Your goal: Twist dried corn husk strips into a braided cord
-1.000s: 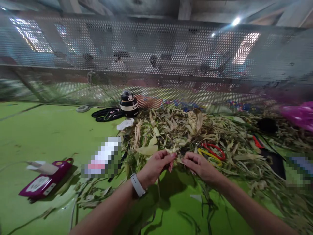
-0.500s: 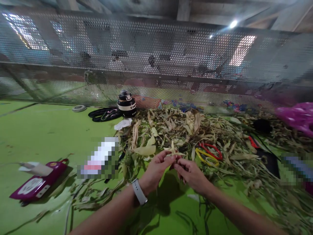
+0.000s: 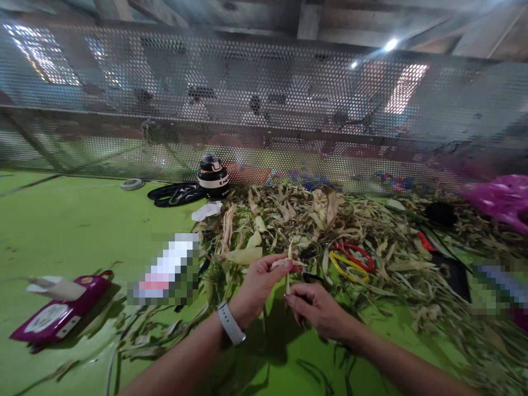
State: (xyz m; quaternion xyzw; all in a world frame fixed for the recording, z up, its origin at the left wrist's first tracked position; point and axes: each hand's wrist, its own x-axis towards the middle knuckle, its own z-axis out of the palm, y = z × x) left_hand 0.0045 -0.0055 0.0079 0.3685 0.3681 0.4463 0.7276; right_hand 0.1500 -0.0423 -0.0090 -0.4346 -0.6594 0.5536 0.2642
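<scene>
A: What is the biggest thing here?

B: The green desk (image 3: 74,231), with a metal mesh wall (image 3: 264,110) along its far edge. On the desk lies a wide heap of dry leaves (image 3: 330,225), from the middle out to the right.

A: And the smaller things?

B: A pink bag (image 3: 499,199) is at the far right. A purple card (image 3: 53,317) lies at the left, near the front. A round helmet-like thing (image 3: 213,176) stands by the mesh, with black straps (image 3: 175,193) just beside it. Red and yellow loops (image 3: 350,258) lie in the heap.

A: What do the hands do?

B: The left hand (image 3: 258,286), with a white watch (image 3: 229,323) on the wrist, pinches the top of a thin leaf strip (image 3: 287,269) at the near edge of the heap. The right hand (image 3: 315,309) is just below, its fingers (image 3: 293,300) closed on the lower part of the same strip. So both hands grasp it, and it hangs upright between them, above the desk.
</scene>
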